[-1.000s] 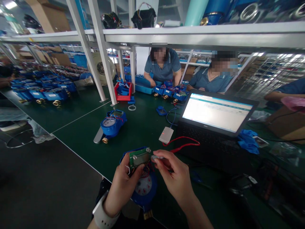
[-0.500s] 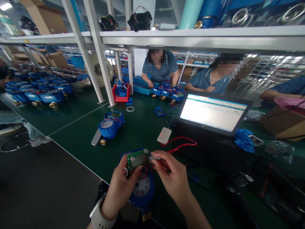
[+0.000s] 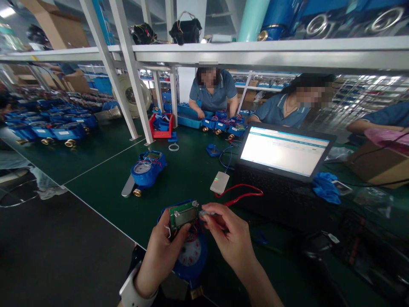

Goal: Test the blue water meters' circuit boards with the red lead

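Observation:
My left hand (image 3: 166, 245) is closed around a green circuit board (image 3: 184, 215) with a small grey display, its thumb along the lower edge. Beneath it, a blue water meter (image 3: 191, 256) with a round dial and a brass end sits at the table's front edge. Thin red wires run between board and dial. My right hand (image 3: 228, 230) pinches a small grey piece (image 3: 207, 212) just off the board's right edge; its kind cannot be made out. Farther back on the table lies another blue water meter (image 3: 145, 169) with its display and wires exposed.
A laptop (image 3: 284, 149) stands at the right behind a small white box (image 3: 220, 182) with a lit light and a red cable loop (image 3: 243, 192). A red bin (image 3: 162, 128) holds blue parts. Several meters (image 3: 57, 128) crowd the far left. Two co-workers sit opposite, below a shelf (image 3: 255, 55).
The light on the white box has turned from red to green. The right-hand co-worker's raised hand has dropped from sight. My hands keep nearly the same pose.

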Demonstrator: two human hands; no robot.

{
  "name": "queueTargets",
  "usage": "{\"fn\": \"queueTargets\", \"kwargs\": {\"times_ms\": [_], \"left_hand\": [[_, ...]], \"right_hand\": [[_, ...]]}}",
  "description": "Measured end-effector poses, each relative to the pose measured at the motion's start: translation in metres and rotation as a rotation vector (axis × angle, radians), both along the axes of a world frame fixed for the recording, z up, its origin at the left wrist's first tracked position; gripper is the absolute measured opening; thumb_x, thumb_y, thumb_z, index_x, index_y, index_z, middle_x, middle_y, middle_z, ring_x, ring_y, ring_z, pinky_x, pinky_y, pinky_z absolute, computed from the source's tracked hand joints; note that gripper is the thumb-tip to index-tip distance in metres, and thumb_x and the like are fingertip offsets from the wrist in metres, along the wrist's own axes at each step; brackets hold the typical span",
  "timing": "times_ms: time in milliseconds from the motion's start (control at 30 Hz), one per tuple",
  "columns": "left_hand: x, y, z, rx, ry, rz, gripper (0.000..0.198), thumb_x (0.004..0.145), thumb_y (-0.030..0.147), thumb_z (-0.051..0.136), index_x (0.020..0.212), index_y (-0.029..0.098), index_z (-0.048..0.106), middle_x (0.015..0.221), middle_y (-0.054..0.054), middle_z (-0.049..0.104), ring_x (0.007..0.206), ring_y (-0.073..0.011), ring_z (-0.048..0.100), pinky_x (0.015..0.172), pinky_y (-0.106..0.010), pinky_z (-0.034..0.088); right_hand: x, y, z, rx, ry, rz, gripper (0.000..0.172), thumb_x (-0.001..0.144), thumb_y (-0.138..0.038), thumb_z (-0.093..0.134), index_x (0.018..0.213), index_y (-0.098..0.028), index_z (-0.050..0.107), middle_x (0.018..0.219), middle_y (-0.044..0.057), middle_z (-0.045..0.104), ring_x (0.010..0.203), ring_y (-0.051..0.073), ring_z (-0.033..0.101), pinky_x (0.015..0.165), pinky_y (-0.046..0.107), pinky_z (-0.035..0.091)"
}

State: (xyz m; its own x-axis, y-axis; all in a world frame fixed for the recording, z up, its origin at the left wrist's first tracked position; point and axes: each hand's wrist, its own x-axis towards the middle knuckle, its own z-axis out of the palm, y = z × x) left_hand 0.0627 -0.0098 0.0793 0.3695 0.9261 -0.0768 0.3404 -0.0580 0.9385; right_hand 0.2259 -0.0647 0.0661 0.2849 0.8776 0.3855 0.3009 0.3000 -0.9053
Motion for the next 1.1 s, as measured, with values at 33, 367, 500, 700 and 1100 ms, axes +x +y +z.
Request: {"fn": "queueTargets", "kwargs": {"times_ms": [33,367,500,700,1100], "left_hand": [[0.0,0.0,0.001,0.004,0.005,0.001,0.028,0.084,0.042,0.058,0.101,0.02,0.052,0.083,-0.002,0.063,0.078,-0.018,0.061,0.071,-0.03,0.048],[-0.001,-0.002,0.002,-0.002,0.002,-0.001,0.029,0.083,0.043,0.057,0.101,0.02,0.052,0.083,-0.001,0.061,0.077,-0.0176,0.06,0.072,-0.031,0.049],[0.0,-0.002,0.002,-0.021,-0.007,0.004,0.03,0.082,0.043,0.058,0.101,0.02,0.051,0.085,-0.002,0.062,0.077,-0.018,0.061,0.072,-0.031,0.049],[0.006,-0.001,0.008,0.03,0.066,0.035,0.03,0.079,0.044,0.056,0.097,0.019,0.054,0.078,-0.003,0.064,0.07,-0.0194,0.061,0.063,-0.03,0.049],[0.003,0.006,0.003,-0.058,-0.088,0.091,0.034,0.08,0.05,0.059,0.093,0.02,0.051,0.067,0.001,0.061,0.061,-0.0163,0.059,0.058,-0.027,0.049]], "right_hand": [[0.0,0.0,0.0,-0.002,0.001,-0.001,0.016,0.091,-0.017,0.054,0.103,-0.024,0.062,0.101,0.005,0.069,0.086,0.018,0.071,0.067,0.024,0.063],[0.0,0.001,-0.001,0.017,0.011,-0.001,0.016,0.091,-0.015,0.055,0.102,-0.024,0.062,0.099,0.004,0.069,0.084,0.016,0.071,0.067,0.023,0.062],[0.0,0.0,-0.001,0.014,0.002,-0.003,0.016,0.091,-0.016,0.054,0.102,-0.023,0.062,0.101,0.005,0.069,0.085,0.017,0.071,0.068,0.023,0.062],[0.001,0.001,-0.002,-0.001,-0.044,-0.021,0.015,0.092,-0.017,0.053,0.102,-0.022,0.063,0.098,0.005,0.07,0.082,0.016,0.071,0.066,0.022,0.061],[0.04,-0.054,-0.04,-0.039,-0.032,-0.381,0.021,0.09,-0.029,0.059,0.111,-0.029,0.058,0.089,0.001,0.074,0.066,0.017,0.073,0.06,0.023,0.062]]}}
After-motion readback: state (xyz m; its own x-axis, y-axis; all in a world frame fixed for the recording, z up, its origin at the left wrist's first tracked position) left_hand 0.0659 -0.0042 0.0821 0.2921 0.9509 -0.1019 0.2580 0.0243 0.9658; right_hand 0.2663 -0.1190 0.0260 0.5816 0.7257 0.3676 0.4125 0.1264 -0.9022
